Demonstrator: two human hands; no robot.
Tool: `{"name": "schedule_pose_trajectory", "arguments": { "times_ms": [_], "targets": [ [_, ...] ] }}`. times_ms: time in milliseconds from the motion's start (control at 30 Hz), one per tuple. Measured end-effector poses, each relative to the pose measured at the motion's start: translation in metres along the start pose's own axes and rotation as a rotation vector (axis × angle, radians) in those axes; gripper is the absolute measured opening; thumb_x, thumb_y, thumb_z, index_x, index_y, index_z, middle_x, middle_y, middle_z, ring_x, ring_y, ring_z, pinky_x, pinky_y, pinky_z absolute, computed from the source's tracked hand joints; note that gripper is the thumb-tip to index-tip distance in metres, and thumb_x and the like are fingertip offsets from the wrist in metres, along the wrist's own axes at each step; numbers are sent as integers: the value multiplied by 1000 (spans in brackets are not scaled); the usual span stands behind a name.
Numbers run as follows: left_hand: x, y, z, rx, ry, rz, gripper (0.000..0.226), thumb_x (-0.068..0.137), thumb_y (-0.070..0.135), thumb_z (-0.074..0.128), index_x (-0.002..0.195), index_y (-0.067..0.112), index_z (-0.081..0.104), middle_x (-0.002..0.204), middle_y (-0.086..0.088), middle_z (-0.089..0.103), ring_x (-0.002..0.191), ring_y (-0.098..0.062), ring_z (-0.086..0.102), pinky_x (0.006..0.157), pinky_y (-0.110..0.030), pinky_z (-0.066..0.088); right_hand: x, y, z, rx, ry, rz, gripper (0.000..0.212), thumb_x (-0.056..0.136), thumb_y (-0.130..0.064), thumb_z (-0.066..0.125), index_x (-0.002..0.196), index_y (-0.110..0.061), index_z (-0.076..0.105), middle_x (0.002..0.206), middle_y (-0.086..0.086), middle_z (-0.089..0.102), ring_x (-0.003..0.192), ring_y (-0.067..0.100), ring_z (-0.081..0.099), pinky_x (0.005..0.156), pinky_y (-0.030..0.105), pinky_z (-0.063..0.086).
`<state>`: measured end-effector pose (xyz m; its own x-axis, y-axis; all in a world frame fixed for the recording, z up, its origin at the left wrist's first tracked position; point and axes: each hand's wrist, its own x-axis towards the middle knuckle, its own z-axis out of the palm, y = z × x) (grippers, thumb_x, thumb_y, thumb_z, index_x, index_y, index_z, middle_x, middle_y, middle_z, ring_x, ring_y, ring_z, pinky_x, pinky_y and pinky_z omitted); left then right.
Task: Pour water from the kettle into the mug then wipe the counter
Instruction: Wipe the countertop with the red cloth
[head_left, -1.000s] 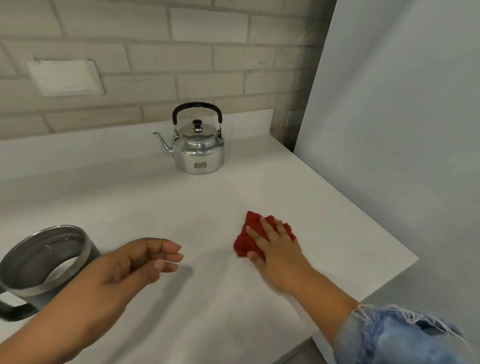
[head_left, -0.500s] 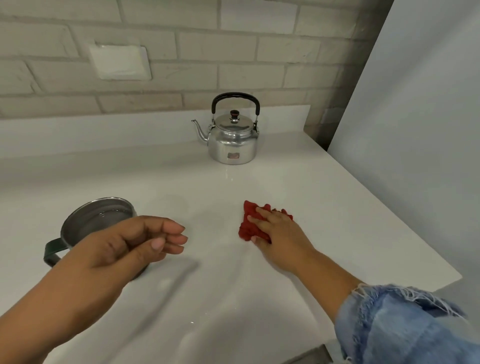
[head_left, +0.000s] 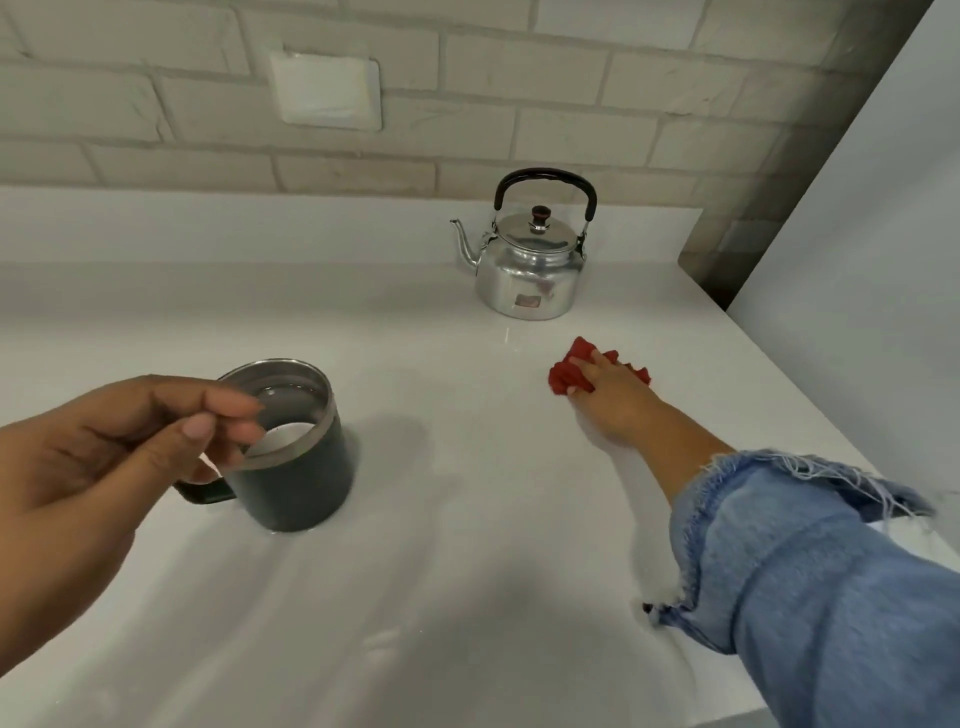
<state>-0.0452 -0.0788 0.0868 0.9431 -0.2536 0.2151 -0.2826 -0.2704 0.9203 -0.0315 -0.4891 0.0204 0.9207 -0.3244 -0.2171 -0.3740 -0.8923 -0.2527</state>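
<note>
left hand (head_left: 130, 441) loosely curled, holding nothing, overlapping rim of dark green steel-lined mug (head_left: 301, 483), mug upright on white table (head_left: 467, 545), shiny steel kettle (head_left: 530, 270) by back wall, right hand (head_left: 610, 395) fingers flat, pressing crumpled red cloth (head_left: 563, 376) onto table near kettle
</note>
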Motion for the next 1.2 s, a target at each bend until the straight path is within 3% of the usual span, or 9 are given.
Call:
{"name": "schedule_pose_trajectory", "arguments": {
  "times_ms": [167, 267, 333, 400, 500, 633, 900, 1067, 1200],
  "targets": [
    [5, -11, -8, 37, 19, -141, 33, 95, -7, 31, 94, 12, 57, 55, 19, 69, 59, 1, 64, 53, -10, 49, 0, -47, 13, 275, -144, -310, 44, 91, -12, 56, 132, -27, 54, 147, 2, 45, 125, 20, 48, 106, 23, 32],
    [3, -17, -12, 67, 29, -124, 29, 95, -7, 30, 105, 6, 53, 58, 20, 70, 63, -2, 64, 56, -13, 49, 3, -39, -7, 691, -153, -266, 46, 86, 5, 53, 105, -34, 67, 102, -2, 73, 75, 15, 70, 66, 16, 52],
    [2, -19, -15, 93, 61, -116, 27, 96, -5, 29, 106, 6, 53, 59, 22, 69, 64, -2, 63, 57, -12, 48, 11, -29, -18, 781, -48, -135, 42, 90, 3, 51, 111, -31, 64, 101, -2, 71, 76, 16, 70, 58, 10, 49],
    [-1, -25, -18, 111, 95, -106, 26, 98, -1, 29, 105, 7, 53, 60, 23, 68, 64, 0, 62, 57, -11, 48, 20, -27, -11, 460, -5, -63, 42, 95, -10, 50, 134, -26, 51, 121, -2, 62, 96, 15, 64, 76, 6, 45],
    [-8, -27, -21, 106, 95, -47, 22, 94, 11, 35, 102, 8, 55, 66, 21, 70, 65, -2, 62, 58, -11, 49, 20, -49, 17, 154, -36, -293, 48, 94, -23, 52, 141, -27, 42, 155, -3, 30, 141, 23, 29, 116, 35, 19],
    [-14, -22, -27, 48, 93, 55, 21, 89, 36, 45, 94, 30, 65, 79, 13, 72, 75, -11, 63, 67, -23, 53, -15, -85, 38, 170, -147, -565, 49, 89, -21, 60, 135, -33, 49, 155, -12, 28, 144, 14, 18, 114, 23, 3],
    [-14, -15, -30, 30, 58, 121, 29, 88, 46, 49, 102, 30, 69, 88, 6, 73, 84, -17, 67, 73, -24, 56, -79, -89, 15, 500, -544, -471, 46, 82, -4, 63, 111, -40, 68, 130, -14, 59, 114, 8, 57, 98, 19, 43],
    [-12, -14, -33, 19, 49, 99, 42, 85, 59, 52, 107, 27, 68, 92, 5, 73, 86, -17, 67, 73, -22, 56, -59, -67, -17, 883, -131, -233, 46, 81, 7, 60, 102, -31, 69, 108, 3, 71, 86, 13, 67, 68, 11, 51],
    [-12, -27, -39, 152, 112, 11, 42, 83, 62, 51, 111, 34, 66, 104, 9, 72, 90, -15, 67, 72, -41, 56, -22, -34, -10, 595, 151, 4, 42, 87, -5, 56, 126, -23, 58, 123, 11, 62, 100, 26, 61, 90, 33, 50]
  ]
}}
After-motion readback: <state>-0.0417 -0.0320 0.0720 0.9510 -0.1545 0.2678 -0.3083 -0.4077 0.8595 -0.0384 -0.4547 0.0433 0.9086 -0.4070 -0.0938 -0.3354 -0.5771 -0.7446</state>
